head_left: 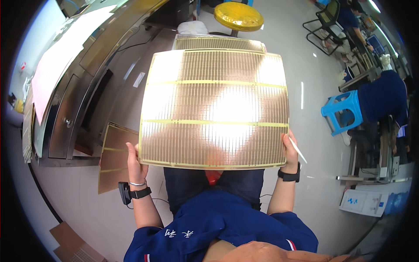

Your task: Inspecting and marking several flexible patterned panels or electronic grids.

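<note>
A large copper-coloured circuit panel, with fine ruled lines and pale yellow bands, is held up in front of me and shines with glare. At its lower left edge, my left hand supports it, thumb raised and fingers partly hidden by the panel. My right hand grips the lower right edge, its thumb on the face. A thin white pointed stick juts from that right hand. Just beyond the held panel, the top of another similar panel shows.
More copper panels lean by a metal cabinet on my left. A yellow round stool stands ahead. To the right are a blue plastic stool, a seated person and a black chair.
</note>
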{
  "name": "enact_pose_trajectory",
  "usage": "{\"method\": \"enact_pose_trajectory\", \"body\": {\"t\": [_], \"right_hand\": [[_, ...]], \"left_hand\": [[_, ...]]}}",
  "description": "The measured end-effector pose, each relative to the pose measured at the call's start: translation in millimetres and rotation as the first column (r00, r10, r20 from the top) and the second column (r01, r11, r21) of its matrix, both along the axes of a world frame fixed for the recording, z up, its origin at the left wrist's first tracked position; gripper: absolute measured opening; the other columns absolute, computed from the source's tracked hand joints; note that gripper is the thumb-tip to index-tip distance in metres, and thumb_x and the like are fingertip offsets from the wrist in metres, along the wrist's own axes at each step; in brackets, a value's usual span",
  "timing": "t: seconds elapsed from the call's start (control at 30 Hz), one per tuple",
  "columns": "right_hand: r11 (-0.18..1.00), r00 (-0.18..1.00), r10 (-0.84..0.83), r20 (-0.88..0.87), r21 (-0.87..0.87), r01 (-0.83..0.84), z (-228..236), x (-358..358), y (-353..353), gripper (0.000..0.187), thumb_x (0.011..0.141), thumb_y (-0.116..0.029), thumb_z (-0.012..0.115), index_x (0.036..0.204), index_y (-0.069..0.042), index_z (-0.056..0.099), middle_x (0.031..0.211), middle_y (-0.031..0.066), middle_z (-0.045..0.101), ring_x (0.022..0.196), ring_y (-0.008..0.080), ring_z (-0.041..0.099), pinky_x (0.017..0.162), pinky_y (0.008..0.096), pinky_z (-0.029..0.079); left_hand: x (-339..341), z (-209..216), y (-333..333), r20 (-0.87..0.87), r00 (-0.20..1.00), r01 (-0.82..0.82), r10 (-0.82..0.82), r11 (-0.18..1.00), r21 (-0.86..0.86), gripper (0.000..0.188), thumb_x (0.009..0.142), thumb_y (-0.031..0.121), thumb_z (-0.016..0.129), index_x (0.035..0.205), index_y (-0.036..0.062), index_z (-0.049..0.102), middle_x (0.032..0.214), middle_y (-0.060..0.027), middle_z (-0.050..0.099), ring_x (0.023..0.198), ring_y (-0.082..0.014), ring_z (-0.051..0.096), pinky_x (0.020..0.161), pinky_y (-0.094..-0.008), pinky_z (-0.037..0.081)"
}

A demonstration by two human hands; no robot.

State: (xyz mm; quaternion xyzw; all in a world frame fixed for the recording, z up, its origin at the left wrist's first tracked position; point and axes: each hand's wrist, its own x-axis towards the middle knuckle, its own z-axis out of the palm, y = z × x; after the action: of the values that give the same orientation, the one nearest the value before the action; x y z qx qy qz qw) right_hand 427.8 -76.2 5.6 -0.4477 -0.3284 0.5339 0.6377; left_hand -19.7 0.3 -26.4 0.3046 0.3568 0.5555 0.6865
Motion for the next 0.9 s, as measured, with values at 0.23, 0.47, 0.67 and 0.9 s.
{"method": "enact_pose_trajectory", "body": {"t": [0.23,0.47,0.67,0.9], "right_hand": [[0.998,0.946,-0.051,-0.320,-0.042,0.040,-29,-70,1,0.054,0.091,-0.019,0.054,0.137,-0.005,0.031,0.123,0.0057,0.050,0.113,0.0179,0.048,0.096,0.0321,0.040],[0.982,0.880,0.185,-0.437,0.115,-0.149,-48,-84,-2,0.052,0.092,-0.032,0.051,0.134,-0.004,0.035,0.129,0.0116,0.048,0.118,0.0244,0.047,0.102,0.0407,0.037],[0.975,0.814,-0.209,-0.542,-0.048,0.218,0,-34,19,0.052,0.096,-0.042,0.036,0.123,0.001,0.047,0.116,0.0144,0.058,0.104,0.0251,0.056,0.089,0.0386,0.046],[0.990,0.975,-0.106,0.197,-0.066,0.121,1,-32,14,0.036,0.097,-0.029,0.042,0.106,0.003,0.058,0.087,0.0089,0.064,0.074,0.0111,0.061,0.066,0.0216,0.050]], "left_hand": [[80,6,-3,0.520,0.853,-0.032,-0.037,0.992,0.123,0.061,0.092,0.054,0.037,0.130,0.0068,0.042,0.126,-0.0081,0.053,0.114,-0.0222,0.050,0.096,-0.0396,0.041],[103,19,-13,0.333,0.943,-0.040,0.016,0.997,0.065,0.039,0.092,0.013,0.050,0.129,0.0036,0.041,0.124,-0.0086,0.052,0.115,-0.0189,0.050,0.099,-0.0352,0.040],[51,1,-7,0.257,0.965,-0.041,0.043,0.999,-0.016,0.031,0.095,0.019,0.046,0.120,0.0019,0.048,0.115,-0.0105,0.058,0.102,-0.0188,0.057,0.089,-0.0332,0.047],[47,7,-6,0.083,0.995,-0.052,0.061,0.993,-0.107,0.042,0.098,0.036,0.034,0.112,-0.0001,0.051,0.102,-0.0098,0.061,0.086,-0.0140,0.062,0.073,-0.0258,0.053]]}}
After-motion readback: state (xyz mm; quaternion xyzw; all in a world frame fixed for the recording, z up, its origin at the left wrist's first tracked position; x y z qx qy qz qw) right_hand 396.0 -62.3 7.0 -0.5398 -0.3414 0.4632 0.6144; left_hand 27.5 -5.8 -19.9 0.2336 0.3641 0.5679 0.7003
